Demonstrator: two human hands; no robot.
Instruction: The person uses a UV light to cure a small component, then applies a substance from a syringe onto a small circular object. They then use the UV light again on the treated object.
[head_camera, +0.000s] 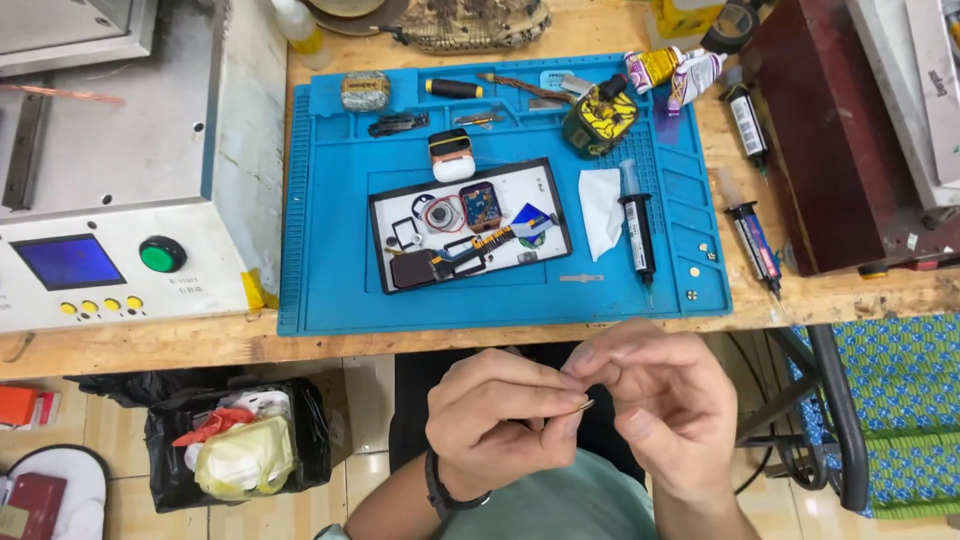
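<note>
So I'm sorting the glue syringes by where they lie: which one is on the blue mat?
The black-barrelled syringe beside the white tissue lies on the blue mat. The other two syringes lie on bare wood to its right.

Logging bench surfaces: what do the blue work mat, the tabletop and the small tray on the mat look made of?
Blue work mat: looks like silicone or soft rubber, matte, with moulded compartments and ridged edges. Tabletop: bare wood, visible grain and knots, worn unvarnished look. Small tray: white surface in a thin black rim, flat; perhaps plastic or a magnetic pad, cannot tell.
</note>
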